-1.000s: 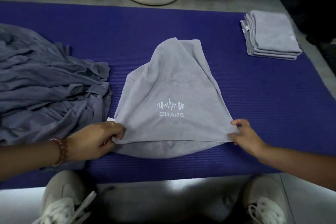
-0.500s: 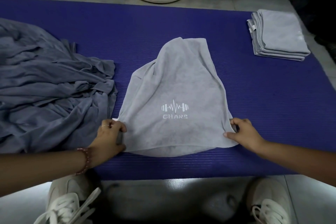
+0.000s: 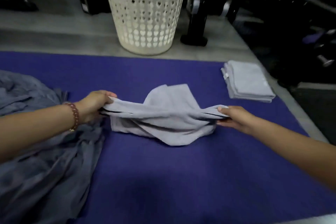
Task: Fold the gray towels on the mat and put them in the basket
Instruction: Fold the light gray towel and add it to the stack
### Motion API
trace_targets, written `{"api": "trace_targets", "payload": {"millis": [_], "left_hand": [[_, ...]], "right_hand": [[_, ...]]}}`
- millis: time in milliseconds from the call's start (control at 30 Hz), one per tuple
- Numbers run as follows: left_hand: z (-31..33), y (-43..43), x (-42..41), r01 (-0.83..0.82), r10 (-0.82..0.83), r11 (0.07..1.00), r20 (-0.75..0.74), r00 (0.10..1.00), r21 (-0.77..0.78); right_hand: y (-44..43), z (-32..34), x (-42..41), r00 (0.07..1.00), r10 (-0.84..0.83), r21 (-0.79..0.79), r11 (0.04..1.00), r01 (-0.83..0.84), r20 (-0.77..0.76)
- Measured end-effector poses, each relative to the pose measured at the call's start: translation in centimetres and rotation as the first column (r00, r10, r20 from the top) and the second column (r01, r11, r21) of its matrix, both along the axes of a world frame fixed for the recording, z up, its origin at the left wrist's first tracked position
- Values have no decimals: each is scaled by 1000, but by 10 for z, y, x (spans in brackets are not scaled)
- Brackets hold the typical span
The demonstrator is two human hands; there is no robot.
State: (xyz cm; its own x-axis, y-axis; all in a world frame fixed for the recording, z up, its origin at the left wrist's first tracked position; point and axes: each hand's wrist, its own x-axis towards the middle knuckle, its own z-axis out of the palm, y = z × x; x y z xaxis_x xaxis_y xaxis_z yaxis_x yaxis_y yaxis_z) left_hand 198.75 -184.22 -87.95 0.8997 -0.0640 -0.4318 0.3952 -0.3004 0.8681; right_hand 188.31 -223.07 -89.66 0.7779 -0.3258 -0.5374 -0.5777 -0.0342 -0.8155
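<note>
A light gray towel (image 3: 163, 114) sits mid-fold at the middle of a blue mat (image 3: 181, 178), in front of the white basket (image 3: 145, 14). The left hand (image 3: 94, 105) pinches its left edge closed between thumb and fingers; the right hand (image 3: 234, 117) pinches the right edge likewise, stretching the raised edge between them while the rest sags onto the mat. Right of this towel, a stack of folded towels (image 3: 249, 82) waits on the mat, not yet in the basket. Left of it lies a rumpled heap of unfolded gray towels (image 3: 40, 142). By this view, most of the work remains.
</note>
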Motion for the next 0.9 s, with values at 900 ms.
{"api": "trace_targets", "payload": {"millis": [900], "left_hand": [[-53, 11, -48, 148, -160, 972, 51, 986, 184]], "right_hand": [[-4, -27, -62, 983, -173, -160, 974, 161, -63]]}}
